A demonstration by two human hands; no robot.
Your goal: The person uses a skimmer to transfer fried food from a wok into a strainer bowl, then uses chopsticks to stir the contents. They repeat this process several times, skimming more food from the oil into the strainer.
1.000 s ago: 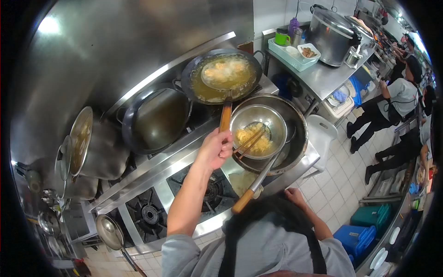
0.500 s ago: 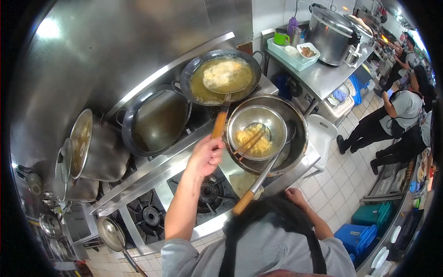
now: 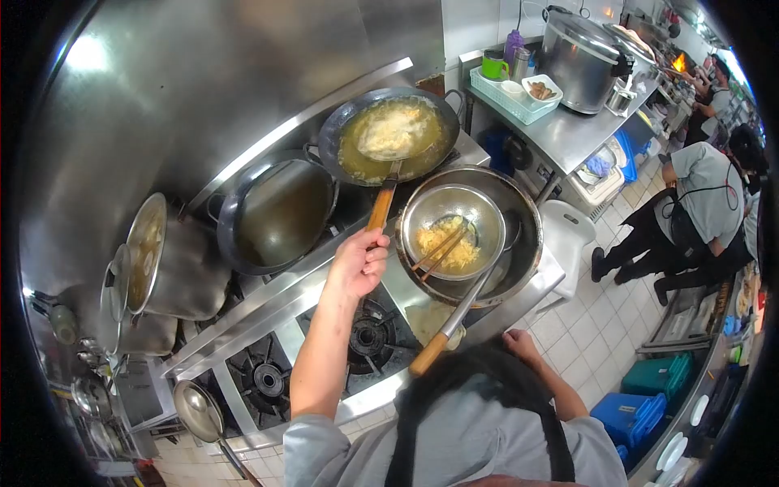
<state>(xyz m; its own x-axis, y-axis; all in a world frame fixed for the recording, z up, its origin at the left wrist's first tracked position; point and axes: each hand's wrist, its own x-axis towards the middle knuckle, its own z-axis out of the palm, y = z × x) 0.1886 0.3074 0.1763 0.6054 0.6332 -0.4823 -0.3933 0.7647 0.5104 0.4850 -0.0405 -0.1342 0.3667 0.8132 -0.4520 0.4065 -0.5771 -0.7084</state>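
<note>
My left hand (image 3: 358, 261) is closed around the wooden handle of a skimmer (image 3: 381, 204). The skimmer's head lies in a wok of bubbling oil (image 3: 355, 166), mostly hidden under a pale yellow mass of frying food (image 3: 396, 130). To the right, a metal strainer bowl (image 3: 415, 215) sits over a large dark pan (image 3: 529, 252), with yellow fried bits (image 3: 434, 242) and wooden chopsticks (image 3: 443, 253) inside. A wooden-handled ladle (image 3: 460, 315) leans out of that pan. Low beside the apron is my right hand (image 3: 522, 344), its fingers partly hidden.
A second wok of oil (image 3: 280, 213) stands left of the frying one, and a large pot (image 3: 187, 268) farther left. Bare burners (image 3: 367, 334) lie under my left arm. A white stool (image 3: 565, 243) is to the right. Co-workers (image 3: 698, 195) stand beyond it.
My left hand has shifted slightly left and down with the skimmer. The frying food looks flatter and more spread. A co-worker at right has turned and bent; a flame flares far back.
</note>
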